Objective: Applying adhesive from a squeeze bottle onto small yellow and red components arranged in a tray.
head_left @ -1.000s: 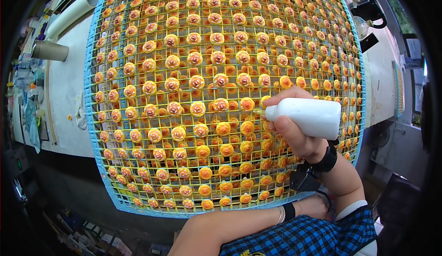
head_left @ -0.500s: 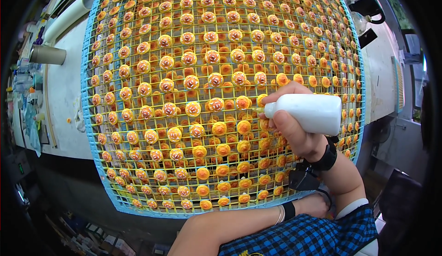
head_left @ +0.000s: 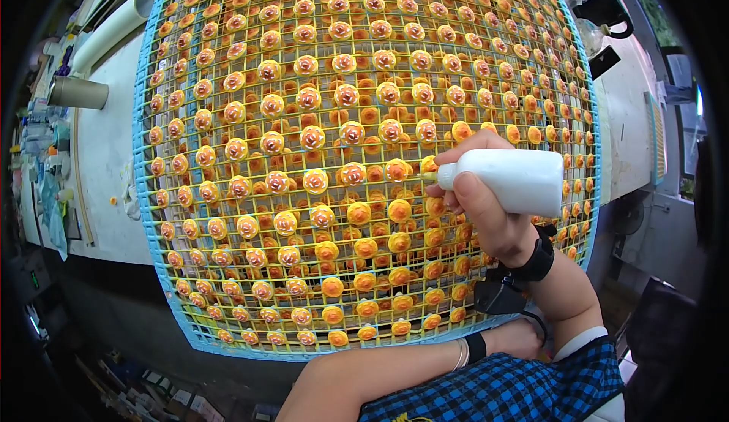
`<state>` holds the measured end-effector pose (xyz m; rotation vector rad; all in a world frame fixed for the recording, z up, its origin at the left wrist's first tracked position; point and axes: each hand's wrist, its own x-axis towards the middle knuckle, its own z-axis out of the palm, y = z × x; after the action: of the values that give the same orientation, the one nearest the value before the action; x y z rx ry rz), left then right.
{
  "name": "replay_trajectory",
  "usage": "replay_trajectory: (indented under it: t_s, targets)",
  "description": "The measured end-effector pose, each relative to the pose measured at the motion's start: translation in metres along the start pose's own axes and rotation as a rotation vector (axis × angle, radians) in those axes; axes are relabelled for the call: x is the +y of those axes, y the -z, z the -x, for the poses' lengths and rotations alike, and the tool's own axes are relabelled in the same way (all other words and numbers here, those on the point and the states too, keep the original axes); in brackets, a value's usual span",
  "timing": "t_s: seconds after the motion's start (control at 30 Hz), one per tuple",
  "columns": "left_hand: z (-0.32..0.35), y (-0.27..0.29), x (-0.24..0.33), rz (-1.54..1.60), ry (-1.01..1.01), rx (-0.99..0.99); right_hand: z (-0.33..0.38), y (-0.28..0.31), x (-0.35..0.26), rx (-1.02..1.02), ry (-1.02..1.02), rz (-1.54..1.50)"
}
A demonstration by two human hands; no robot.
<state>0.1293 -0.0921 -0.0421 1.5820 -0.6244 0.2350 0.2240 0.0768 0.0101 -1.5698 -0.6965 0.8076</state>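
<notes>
My right hand (head_left: 486,209) is closed around a white squeeze bottle (head_left: 524,183). The bottle lies nearly level, its narrow nozzle (head_left: 430,177) pointing left. Just beyond the tip is an orange-yellow flower-shaped piece (head_left: 397,170). These pieces sit in rows on a yellow wire rack (head_left: 380,194) with a light blue rim (head_left: 144,156). Those toward the left and middle, such as this flower piece (head_left: 315,181), carry white marks; several at the lower right, like this one (head_left: 399,210), look plain. My left hand (head_left: 516,338) rests by the rack's near edge, its fingers hidden.
A white table (head_left: 110,186) on the left holds a pale tube roll (head_left: 121,27) and a grey-brown cylinder (head_left: 78,92). Below the rack's near right part, a black box with a cable (head_left: 497,297) hangs at my right wrist. A dark machine (head_left: 604,8) stands at the far right.
My right hand and the bottle have shifted up very slightly, the bottle's base tipping a little. The rack appears moved a few pixels left in view. My left hand stays put.
</notes>
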Motion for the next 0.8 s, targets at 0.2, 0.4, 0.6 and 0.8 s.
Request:
replay_trajectory:
  t_s: [0.2, 0.4, 0.6, 0.8]
  targets:
    - [-0.0001, 0.0033, 0.0006, 0.021, 0.014, -0.018, -0.0008, 0.0007, -0.0013, 0.013, -0.024, 0.005]
    - [-0.0006, 0.0036, 0.0011, 0.022, 0.02, -0.028, -0.0009, 0.0015, -0.0008, 0.013, -0.015, 0.012]
    - [0.0002, 0.0025, 0.0009, 0.021, 0.004, -0.012, -0.001, -0.0003, -0.0005, 0.03, -0.024, 0.002]
    - [0.0005, -0.0019, -0.0021, 0.021, 0.012, -0.03, -0.0021, -0.0022, -0.0024, 0.016, -0.023, 0.032]
